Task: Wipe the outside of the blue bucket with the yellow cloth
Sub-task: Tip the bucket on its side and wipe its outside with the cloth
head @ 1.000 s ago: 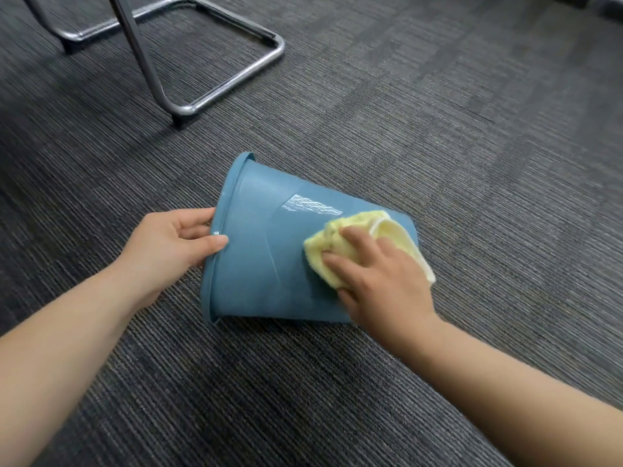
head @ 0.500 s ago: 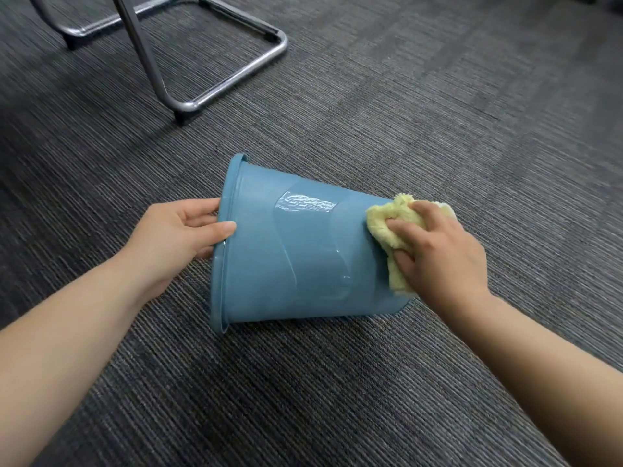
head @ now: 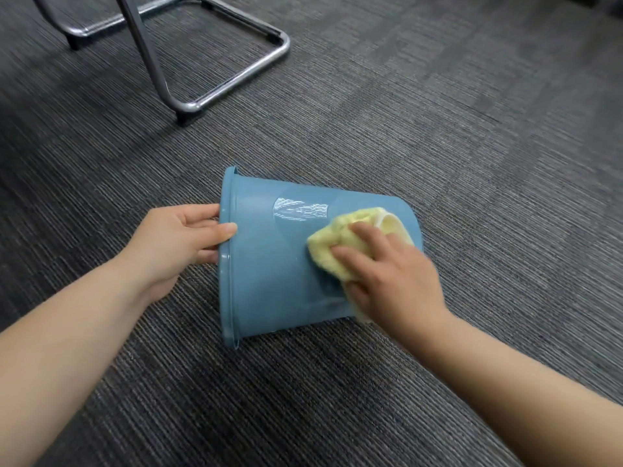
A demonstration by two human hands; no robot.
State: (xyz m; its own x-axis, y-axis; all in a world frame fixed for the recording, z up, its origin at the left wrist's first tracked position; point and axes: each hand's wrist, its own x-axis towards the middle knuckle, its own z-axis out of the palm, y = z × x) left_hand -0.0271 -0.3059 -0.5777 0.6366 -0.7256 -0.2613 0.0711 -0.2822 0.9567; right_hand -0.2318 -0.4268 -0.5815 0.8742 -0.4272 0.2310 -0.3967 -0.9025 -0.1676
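A blue bucket [head: 273, 264] lies on its side on the carpet, rim to the left and base to the right. My left hand [head: 175, 244] grips the rim, thumb on the outer wall and fingers curled inside the opening. My right hand [head: 391, 278] presses a crumpled yellow cloth [head: 340, 241] against the bucket's upper side, toward the base end. The hand covers much of the cloth.
A chrome tube chair frame [head: 215, 96] stands on the dark grey striped carpet [head: 472, 146] behind the bucket to the left. Open carpet lies to the right and in front.
My right hand has slid the cloth back from the base end toward the middle of the bucket's side. The left hand keeps its hold on the rim.
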